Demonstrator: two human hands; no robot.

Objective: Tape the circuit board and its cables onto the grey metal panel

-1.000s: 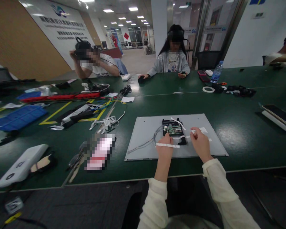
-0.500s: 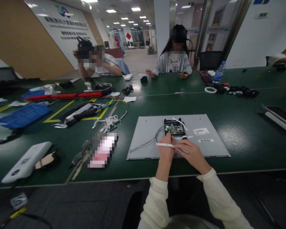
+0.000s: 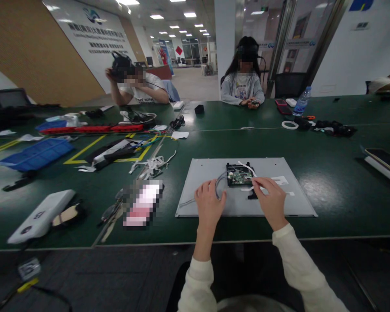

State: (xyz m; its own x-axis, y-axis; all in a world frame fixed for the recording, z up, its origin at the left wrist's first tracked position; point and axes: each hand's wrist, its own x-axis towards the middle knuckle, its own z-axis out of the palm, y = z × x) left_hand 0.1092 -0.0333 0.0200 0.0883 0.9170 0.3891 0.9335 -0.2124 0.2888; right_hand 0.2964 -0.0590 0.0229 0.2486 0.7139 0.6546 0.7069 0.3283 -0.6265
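Observation:
A grey metal panel [image 3: 299, 203] lies flat on the green table in front of me. A small green circuit board [image 3: 238, 177] in a black frame sits at its middle, with grey cables [image 3: 188, 201] running off to the left. My left hand [image 3: 209, 203] rests on the panel with fingers spread, its fingertips over the cables just left of the board. My right hand [image 3: 269, 197] lies flat on the panel right of the board, fingertips on a white strip [image 3: 246, 189] stuck below the board. Neither hand grips anything.
Left of the panel lie a blurred pink-white object [image 3: 142, 203], a white device [image 3: 40, 215], loose white strips [image 3: 152, 164] and a blue tray [image 3: 35, 154]. A phone [image 3: 385, 159] lies at far right. A tape roll [image 3: 289, 125] and water bottle [image 3: 301, 102] stand farther back. People sit across the table.
The white strip I held between both hands is no longer in the air. My left hand moved left onto the cables and opened; my right hand flattened near the board.

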